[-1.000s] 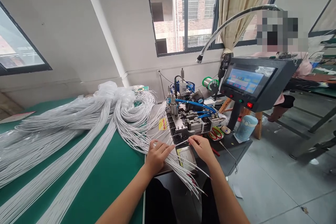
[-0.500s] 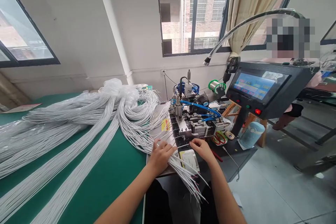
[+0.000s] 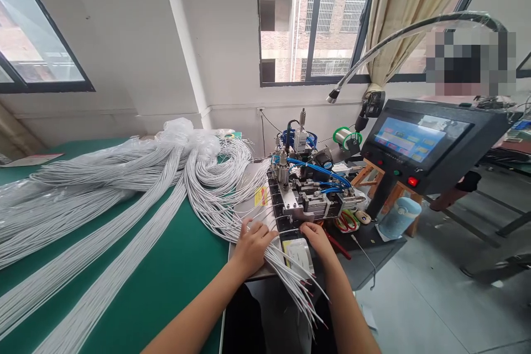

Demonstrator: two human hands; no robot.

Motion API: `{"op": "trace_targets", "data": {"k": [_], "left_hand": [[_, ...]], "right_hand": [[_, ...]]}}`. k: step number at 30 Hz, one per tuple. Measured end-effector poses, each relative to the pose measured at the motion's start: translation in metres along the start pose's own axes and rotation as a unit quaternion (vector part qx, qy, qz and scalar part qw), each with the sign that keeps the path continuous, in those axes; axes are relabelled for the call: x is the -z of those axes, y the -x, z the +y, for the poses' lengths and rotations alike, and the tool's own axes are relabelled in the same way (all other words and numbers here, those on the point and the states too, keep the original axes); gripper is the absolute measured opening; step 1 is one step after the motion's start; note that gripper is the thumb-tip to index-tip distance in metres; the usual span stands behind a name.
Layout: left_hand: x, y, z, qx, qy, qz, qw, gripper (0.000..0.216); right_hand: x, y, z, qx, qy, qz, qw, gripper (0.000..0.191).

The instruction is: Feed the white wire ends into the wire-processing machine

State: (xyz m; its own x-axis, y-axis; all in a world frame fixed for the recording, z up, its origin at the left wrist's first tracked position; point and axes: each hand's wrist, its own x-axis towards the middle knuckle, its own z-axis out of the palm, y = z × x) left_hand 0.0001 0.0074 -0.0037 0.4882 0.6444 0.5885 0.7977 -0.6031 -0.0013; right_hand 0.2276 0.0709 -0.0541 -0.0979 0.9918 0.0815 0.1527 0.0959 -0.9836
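Observation:
My left hand [image 3: 254, 248] is closed over a bundle of thin white cables [image 3: 290, 282], whose loose ends fan out toward my lap. One single white cable [image 3: 289, 230] stretches from its thumb and forefinger across to my right hand [image 3: 317, 239]. There my right fingertips pinch that cable near its end, just in front of the lower edge of a small bench machine [image 3: 296, 206] with metal blocks and blue air hoses. Several cables lie side by side along the machine's left edge. The tip of the pinched cable is hidden by my fingers.
Long cable bundles [image 3: 124, 243] and plastic-wrapped ones cover much of the green table [image 3: 174, 282]. A control screen [image 3: 418, 138] stands right, with a solder spool [image 3: 347, 137] behind. Red-handled pliers [image 3: 339, 246], a blue container [image 3: 400, 217] and a label roll [image 3: 299, 254] are close by. Another person sits beyond.
The view has turned slightly left, so the machine and screen sit further right. Both hands keep their hold, and my right fingers are a little closer to the machine's front edge.

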Motion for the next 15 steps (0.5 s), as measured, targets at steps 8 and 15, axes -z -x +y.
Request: {"op": "trace_targets", "data": {"k": [8,15], "left_hand": [[0.001,0.001,0.002,0.020,-0.005,-0.026,0.999,0.041],[0.000,0.002,-0.001,0.020,0.013,-0.030,0.999,0.040]], "right_hand": [[0.002,0.007,-0.003,-0.001,-0.051,-0.019,0.998,0.029],[-0.003,0.010,-0.006,-0.028,-0.065,-0.001,0.998,0.029]]}}
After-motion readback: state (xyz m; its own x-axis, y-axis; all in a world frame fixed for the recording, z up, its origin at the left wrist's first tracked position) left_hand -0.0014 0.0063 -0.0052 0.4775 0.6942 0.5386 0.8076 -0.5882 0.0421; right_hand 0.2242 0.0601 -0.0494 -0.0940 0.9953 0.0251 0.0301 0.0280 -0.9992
